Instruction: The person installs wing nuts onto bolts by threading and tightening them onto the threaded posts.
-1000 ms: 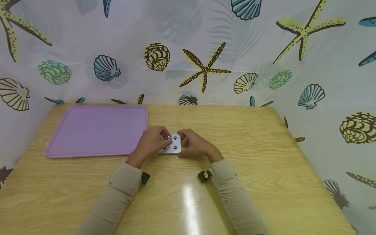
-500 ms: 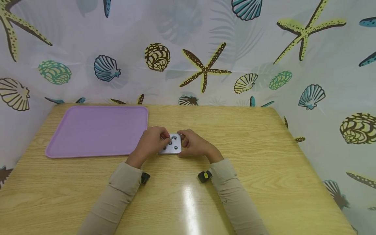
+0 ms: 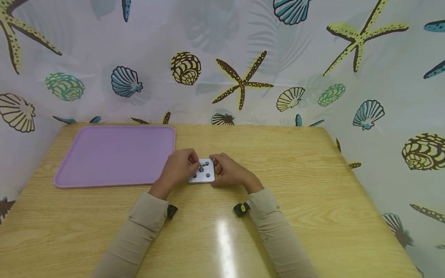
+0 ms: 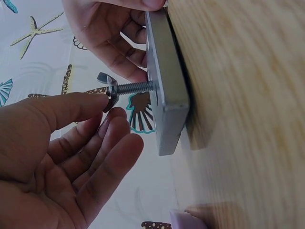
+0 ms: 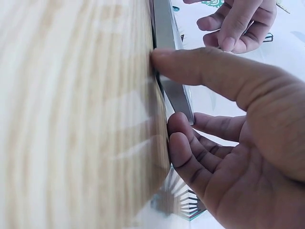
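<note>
A square silver metal plate (image 3: 201,178) with several holes lies on the wooden table between both hands. From its middle rises a wing bolt (image 4: 134,88), its threaded shank upright and partly exposed above the plate. My left hand (image 3: 178,166) pinches the bolt's wings; in the left wrist view the thumb presses one wing, with the index fingertip behind it and the other fingers loosely bent. My right hand (image 3: 230,170) grips the plate at its right side. In the right wrist view its thumb (image 5: 174,64) lies at the near edge and fingertips (image 5: 179,125) at the far corner.
A flat lilac tray (image 3: 114,154) lies left of the plate, close to the left hand. Bare wooden tabletop (image 3: 278,166) stretches to the right. A white curtain (image 3: 153,42) with shells and starfish stands behind and along the sides.
The wings of the bolt have turned between the left thumb and fingers, and that hand has shifted slightly left. The right hand and the plate hold their place.
</note>
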`<state>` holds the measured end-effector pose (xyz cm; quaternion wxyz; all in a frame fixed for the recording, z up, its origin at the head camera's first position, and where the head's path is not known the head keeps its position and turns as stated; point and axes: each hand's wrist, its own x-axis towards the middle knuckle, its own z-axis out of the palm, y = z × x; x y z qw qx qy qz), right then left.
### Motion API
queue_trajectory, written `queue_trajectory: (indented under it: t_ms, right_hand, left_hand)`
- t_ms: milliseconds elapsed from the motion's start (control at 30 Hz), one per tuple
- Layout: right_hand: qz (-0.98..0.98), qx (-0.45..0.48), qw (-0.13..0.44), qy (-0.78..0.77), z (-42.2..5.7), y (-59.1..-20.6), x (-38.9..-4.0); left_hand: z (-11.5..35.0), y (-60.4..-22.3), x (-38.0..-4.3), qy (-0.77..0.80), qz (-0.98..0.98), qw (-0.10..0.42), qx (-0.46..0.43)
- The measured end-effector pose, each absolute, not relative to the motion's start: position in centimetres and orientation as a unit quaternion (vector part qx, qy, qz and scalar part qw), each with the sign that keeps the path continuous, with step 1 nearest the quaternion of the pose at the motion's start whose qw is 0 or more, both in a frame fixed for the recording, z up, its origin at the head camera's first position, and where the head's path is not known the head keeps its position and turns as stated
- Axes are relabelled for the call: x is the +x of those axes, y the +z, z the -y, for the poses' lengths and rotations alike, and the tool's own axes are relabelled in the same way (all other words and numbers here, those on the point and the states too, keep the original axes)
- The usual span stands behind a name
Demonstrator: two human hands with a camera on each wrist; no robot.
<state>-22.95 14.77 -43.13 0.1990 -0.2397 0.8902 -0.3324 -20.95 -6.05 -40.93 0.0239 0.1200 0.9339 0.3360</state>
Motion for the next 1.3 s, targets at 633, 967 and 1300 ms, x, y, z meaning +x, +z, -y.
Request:
queue_trajectory:
  t_ms: [633,967,1300]
  right_hand:
    - [-0.891,-0.239,0.192,-0.335,-14.80,-43.32,-22.97]
    - [-0.893,-0.234,0.193,-0.333,-14.63,-43.08,-22.93]
    - [-0.894,-0.230,0.197,-0.331,-14.60,-42.96,-22.80]
  left_hand:
    - [6.33,-40.74,-20.95,0.350,-0.925,0.051,0.140]
    - [6.41,-40.69,-21.23,0.332,-0.932,0.046,0.140]
    - [6.58,-40.44,-21.11,0.329,-0.933,0.038,0.142]
